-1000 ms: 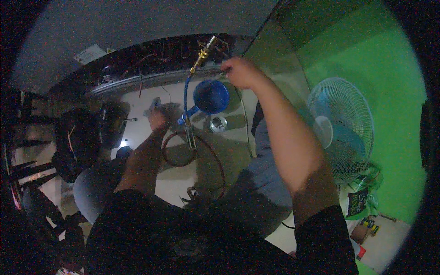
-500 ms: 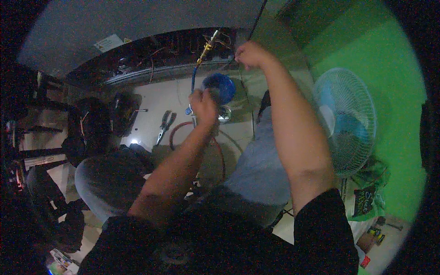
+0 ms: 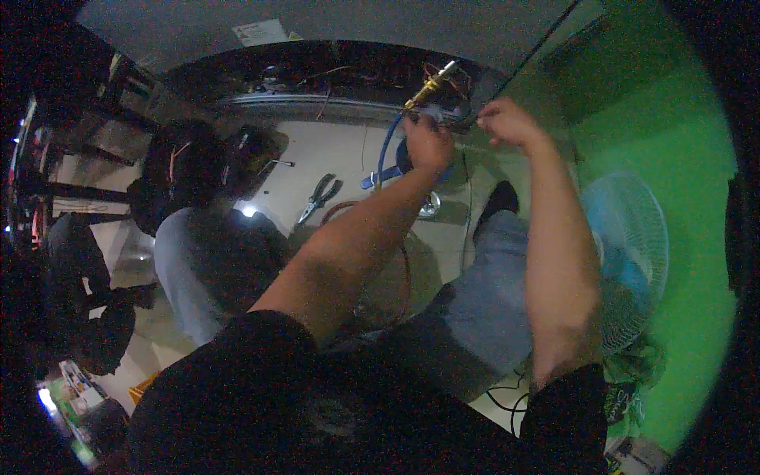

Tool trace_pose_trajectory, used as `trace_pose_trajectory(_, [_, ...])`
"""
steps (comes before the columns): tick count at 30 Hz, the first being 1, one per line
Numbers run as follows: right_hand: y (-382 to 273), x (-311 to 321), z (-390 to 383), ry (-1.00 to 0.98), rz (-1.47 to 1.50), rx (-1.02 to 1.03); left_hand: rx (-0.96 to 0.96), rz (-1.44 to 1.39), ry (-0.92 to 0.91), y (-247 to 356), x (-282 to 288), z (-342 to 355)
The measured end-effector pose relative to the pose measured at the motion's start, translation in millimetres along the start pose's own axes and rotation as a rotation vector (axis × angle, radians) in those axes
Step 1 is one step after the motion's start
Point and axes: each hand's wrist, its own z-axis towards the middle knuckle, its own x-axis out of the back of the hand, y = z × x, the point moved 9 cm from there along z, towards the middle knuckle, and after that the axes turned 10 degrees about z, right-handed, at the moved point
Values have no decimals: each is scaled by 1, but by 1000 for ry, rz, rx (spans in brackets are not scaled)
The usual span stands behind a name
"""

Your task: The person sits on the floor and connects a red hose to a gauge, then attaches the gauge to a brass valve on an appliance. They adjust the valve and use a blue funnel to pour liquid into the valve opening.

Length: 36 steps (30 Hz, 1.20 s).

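My left hand (image 3: 430, 146) is closed, its fingers curled beside a blue hose (image 3: 389, 146). The hose runs up to a brass fitting (image 3: 427, 89) with a pale tip, in front of the appliance's opening. Something small and dark shows at the left fingertips; its kind cannot be made out. To the right, my right hand (image 3: 509, 124) has thumb and fingers pinched together next to a thin black cable (image 3: 546, 38). Whether they grip it is unclear. Behind my left hand and wrist, a blue round container (image 3: 404, 158) is mostly hidden.
Pliers (image 3: 321, 198) lie on the tiled floor, left of a red hose (image 3: 409, 273). A grey appliance panel (image 3: 356, 24) spans the far side. At the right, a standing fan (image 3: 629, 261) is near the green wall (image 3: 689, 198). Dark bags (image 3: 190, 170) rest at left.
My left hand has moved up and right, from above the blue container to near the brass fitting and closer to my right hand. The whole view has shifted, so things appear displaced.
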Motion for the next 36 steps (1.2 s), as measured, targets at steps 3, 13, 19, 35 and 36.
trace_pose_trajectory(3, [-7,-6,-4,-31,-42,-43,116,-35,-18,1,6,-7])
trace_pose_trajectory(13, [-11,-8,-2,7,-50,40,233,57,-67,9,21,-19])
trace_pose_trajectory(19, [-16,-6,-7,40,-134,34,123,127,-105,12,25,-13])
trace_pose_trajectory(35, [-20,-16,7,61,-262,52,-189,-49,-62,17,38,1])
trace_pose_trajectory(36, [-18,-16,10,61,-258,33,-180,-54,-81,17,37,2])
